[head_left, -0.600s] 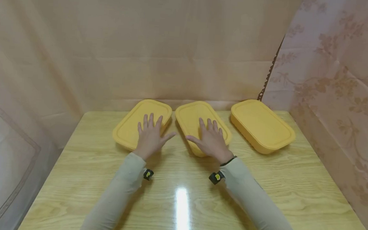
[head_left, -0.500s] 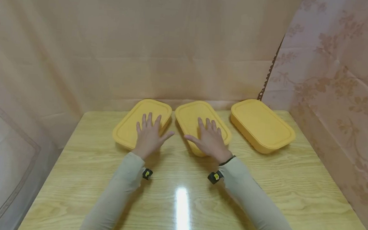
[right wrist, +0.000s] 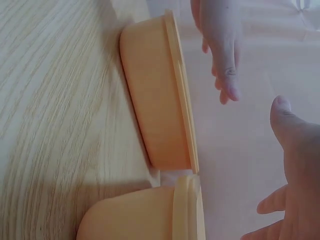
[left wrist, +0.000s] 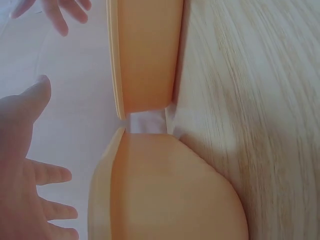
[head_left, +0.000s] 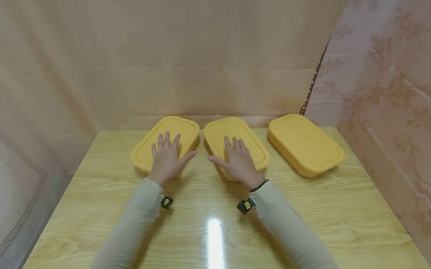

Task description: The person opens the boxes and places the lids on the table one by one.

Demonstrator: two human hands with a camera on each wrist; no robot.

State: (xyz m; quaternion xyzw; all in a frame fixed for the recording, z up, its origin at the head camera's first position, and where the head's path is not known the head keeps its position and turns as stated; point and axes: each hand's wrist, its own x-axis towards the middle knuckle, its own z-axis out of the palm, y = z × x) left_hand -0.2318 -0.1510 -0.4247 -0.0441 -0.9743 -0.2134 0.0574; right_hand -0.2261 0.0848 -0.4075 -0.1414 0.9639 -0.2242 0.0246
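Two yellow lidded storage boxes, a left box [head_left: 180, 126] and a middle box [head_left: 234, 127], stand side by side at the back of the wooden table. In the head view my left hand [head_left: 166, 160] overlaps the left box, palm down with fingers spread. Over the middle box is my right hand [head_left: 239, 163], also palm down and spread, its thumb pointing inward. Both wrist views show a gap between the hands and the lids [right wrist: 185, 95]. In the left wrist view the left hand [left wrist: 22, 150] is above the left box [left wrist: 170, 185]. Neither hand holds anything.
A third yellow lidded box [head_left: 306, 145] stands at the back right of the table [head_left: 290, 248]. Behind the table hangs a beige cloth [head_left: 161, 55], and a flowered pink cloth [head_left: 397, 109] borders the right side. A bright light reflection lies across the front middle.
Both hands have moved slightly to the left over the boxes, fingers still spread. The head view has shifted a little. The boxes stay in place on the table.
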